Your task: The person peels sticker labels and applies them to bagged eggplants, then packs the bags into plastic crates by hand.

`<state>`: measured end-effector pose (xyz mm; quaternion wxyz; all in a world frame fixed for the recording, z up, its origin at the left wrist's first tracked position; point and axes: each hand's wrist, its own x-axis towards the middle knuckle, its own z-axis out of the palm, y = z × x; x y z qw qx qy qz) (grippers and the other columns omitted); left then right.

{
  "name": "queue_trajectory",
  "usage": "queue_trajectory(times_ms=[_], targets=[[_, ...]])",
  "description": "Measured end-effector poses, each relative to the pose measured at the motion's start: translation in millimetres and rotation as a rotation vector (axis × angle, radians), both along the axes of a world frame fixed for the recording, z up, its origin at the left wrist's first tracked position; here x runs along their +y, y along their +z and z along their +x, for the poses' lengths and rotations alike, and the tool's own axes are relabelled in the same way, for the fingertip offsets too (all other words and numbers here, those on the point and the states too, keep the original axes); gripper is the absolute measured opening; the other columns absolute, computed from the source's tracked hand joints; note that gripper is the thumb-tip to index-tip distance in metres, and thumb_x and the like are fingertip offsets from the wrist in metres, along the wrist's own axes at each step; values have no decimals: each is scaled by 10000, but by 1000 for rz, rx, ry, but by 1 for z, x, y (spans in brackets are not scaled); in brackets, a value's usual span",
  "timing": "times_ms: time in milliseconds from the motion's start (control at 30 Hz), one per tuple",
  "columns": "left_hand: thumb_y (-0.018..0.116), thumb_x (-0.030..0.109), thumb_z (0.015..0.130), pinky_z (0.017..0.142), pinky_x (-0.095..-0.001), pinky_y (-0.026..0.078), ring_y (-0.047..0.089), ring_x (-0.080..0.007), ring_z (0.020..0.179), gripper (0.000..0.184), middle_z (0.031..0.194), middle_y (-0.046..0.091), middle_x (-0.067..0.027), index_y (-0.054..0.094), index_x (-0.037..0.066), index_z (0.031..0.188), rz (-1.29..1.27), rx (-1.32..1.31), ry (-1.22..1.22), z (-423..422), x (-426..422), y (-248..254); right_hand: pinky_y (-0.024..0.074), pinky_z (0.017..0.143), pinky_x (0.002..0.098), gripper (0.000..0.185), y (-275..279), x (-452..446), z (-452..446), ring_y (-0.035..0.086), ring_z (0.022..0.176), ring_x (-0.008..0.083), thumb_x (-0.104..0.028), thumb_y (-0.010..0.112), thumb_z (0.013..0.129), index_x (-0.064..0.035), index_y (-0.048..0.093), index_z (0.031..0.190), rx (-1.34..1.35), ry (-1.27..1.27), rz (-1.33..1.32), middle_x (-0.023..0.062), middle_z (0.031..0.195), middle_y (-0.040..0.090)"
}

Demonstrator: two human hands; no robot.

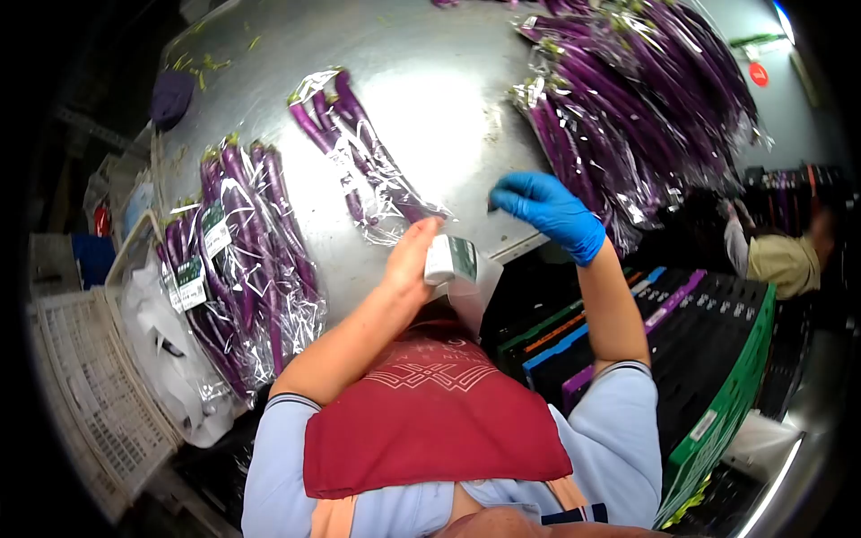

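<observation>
My bare left hand (413, 260) is closed around a roll of white and green labels (451, 259); a pale backing strip (473, 294) hangs from it over my apron. My right hand (549, 213), in a blue glove, is raised over the table's near edge with its fingers drawn together. Something small and dark shows at its fingertips, too small to name. Just beyond my left hand, a clear bag of long purple eggplants (354, 148) lies on the metal table (430, 85). To the left, bagged eggplants (247, 224) carry white and green labels (217, 235).
A large heap of bagged eggplants (637, 99) covers the table's right side. Stacked black and green crates (717, 323) stand below my right arm. At left are a white plastic basket (99, 394) and a white bag (170, 345). Another person (780, 260) is at far right.
</observation>
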<state>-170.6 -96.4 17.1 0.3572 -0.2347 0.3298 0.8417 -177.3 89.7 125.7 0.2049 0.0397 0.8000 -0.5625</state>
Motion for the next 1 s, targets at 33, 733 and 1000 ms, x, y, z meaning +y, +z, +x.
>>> queue_trajectory(times_ms=[33, 733, 1000], targets=[[479, 186, 877, 561, -288, 480, 555, -160, 635, 138, 778, 549, -60, 476, 62, 935, 45, -34, 54, -4, 4, -3, 403, 755, 232, 165, 7, -4, 4, 544, 815, 111, -148, 543, 827, 6, 604, 824, 162, -79, -33, 54, 819, 600], [406, -153, 680, 875, -290, 402, 525, -231, 1024, 478, 1040, 563, -149, 517, -3, 1120, -417, 1461, -469, 33, 51, 24, 415, 822, 243, 369, -125, -63, 208, 512, 944, 146, -28, 611, 750, 2, 480, 1093, 216, -1089, -650, 81, 1032, 535], [599, 75, 626, 772, -347, 408, 530, -245, 887, 168, 890, 557, -95, 507, 61, 767, -477, 2541, -691, 41, 95, 11, 474, 716, 269, 252, -101, -54, 296, 582, 765, 138, -22, 603, 742, 1, 527, 981, 9, -1260, -872, 69, 888, 587]])
